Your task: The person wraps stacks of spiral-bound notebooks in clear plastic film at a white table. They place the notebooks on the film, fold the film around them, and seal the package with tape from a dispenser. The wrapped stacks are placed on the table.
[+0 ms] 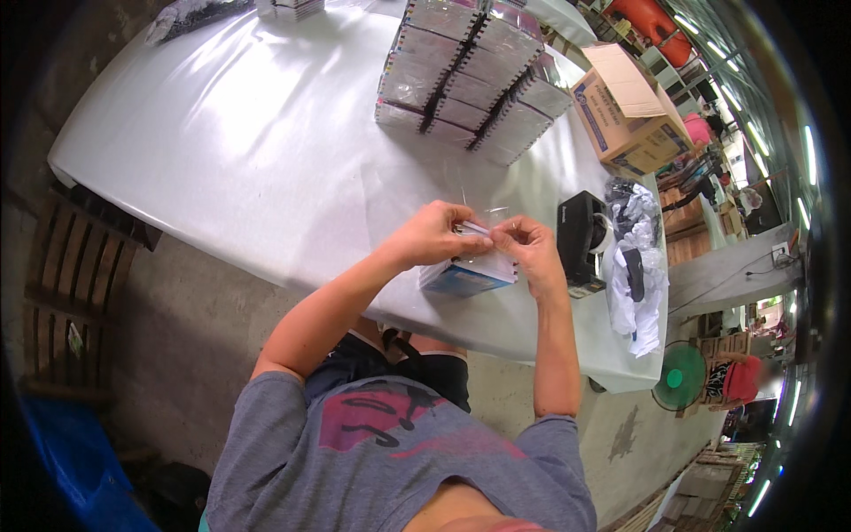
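Near the front edge of the table, a small stack of spiral-bound notebooks [470,282] with a blue side stands between my hands. My left hand [432,236] reaches over its top from the left, thumb and fingers closed at the upper edge. Clear plastic film [498,215] shows just beyond the fingertips, faint against the white cover. From the right, my right hand [534,252] pinches at the same edge, its fingertips almost touching the left ones. Both hands appear closed on the film; the exact grip is partly hidden.
Tall stacks of plastic-wrapped spiral notebooks [461,80] stand farther back on the white-covered table [195,168]. To the right are a black tape dispenser [578,235], crumpled plastic [636,284] and an open cardboard box [634,120]. A green fan [677,376] stands beyond the table.
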Demonstrator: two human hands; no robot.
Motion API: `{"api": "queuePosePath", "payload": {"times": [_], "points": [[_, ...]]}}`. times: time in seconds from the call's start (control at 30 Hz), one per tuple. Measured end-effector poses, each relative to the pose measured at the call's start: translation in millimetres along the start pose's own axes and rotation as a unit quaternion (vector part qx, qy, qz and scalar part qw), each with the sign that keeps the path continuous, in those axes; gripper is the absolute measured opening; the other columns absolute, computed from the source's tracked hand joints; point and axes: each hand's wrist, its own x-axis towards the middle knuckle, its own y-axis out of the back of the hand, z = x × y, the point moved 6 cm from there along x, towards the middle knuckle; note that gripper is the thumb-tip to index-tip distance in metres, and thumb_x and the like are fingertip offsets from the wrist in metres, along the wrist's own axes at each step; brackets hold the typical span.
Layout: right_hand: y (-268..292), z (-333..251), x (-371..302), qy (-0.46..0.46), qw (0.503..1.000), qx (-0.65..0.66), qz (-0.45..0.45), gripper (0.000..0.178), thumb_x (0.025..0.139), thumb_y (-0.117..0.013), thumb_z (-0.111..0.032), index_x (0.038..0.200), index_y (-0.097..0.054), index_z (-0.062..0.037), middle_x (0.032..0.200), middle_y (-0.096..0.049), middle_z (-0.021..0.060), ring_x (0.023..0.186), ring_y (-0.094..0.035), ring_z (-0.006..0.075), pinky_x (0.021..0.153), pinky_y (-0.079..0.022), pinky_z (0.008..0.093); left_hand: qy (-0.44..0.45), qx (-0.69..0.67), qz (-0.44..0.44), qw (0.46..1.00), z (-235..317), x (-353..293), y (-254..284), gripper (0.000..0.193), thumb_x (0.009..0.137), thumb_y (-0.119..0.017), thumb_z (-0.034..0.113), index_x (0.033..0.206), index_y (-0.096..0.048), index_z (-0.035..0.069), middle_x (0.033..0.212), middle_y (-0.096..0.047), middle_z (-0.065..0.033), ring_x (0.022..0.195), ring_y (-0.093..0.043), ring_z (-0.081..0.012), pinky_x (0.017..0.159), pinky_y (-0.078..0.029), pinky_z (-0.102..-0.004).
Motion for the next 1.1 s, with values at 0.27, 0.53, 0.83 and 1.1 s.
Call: {"api": "queuePosePath", "payload": {"times": [0.27,0.53,0.83,1.1], "points": [[-1,6,-9,-0.045,0.995,0.089,-0.016,0.012,0.075,-0.073,-0.008,0.083,-0.066,-0.0021,0.077,-0.066,0.0037,0.072,-0.059,0.0104,0.071,-0.044,0.0247,0.007,0.044,0.085,0.995,6,1,3,0.029,0.08,-0.071,0.025,0.089,-0.071,-0.003,0.076,-0.068,-0.0062,0.068,-0.059,-0.0081,0.061,-0.047,-0.0233],[4,16,-1,-0.09,0.985,0.14,-0.04,0.009,0.076,-0.072,-0.006,0.081,-0.067,-0.001,0.077,-0.067,0.0063,0.07,-0.059,0.0101,0.069,-0.044,0.023,0.039,-0.026,-0.011,0.999,0,6,4,0.028,0.078,-0.073,0.023,0.09,-0.071,-0.002,0.078,-0.068,-0.006,0.07,-0.059,-0.008,0.065,-0.047,-0.0224],[0,17,-3,-0.093,0.984,0.151,-0.022,0.008,0.076,-0.073,-0.005,0.078,-0.066,-0.0021,0.075,-0.066,0.0046,0.069,-0.058,0.0082,0.067,-0.044,0.022,0.067,-0.144,0.029,0.987,-12,3,-4,0.015,0.077,-0.071,0.013,0.085,-0.07,-0.001,0.08,-0.068,-0.0068,0.072,-0.06,-0.0091,0.065,-0.048,-0.0233],[-3,-12,-15,0.058,0.997,-0.048,0.023,0.013,0.078,-0.074,-0.012,0.083,-0.067,-0.0025,0.082,-0.066,0.0028,0.076,-0.059,0.0105,0.073,-0.046,0.0252,-0.158,0.194,0.183,0.951,26,-9,-7,0.007,0.074,-0.07,0.012,0.076,-0.065,0.009,0.081,-0.067,0.0004,0.095,-0.057,-0.0191,0.078,-0.043,-0.0319]]}}
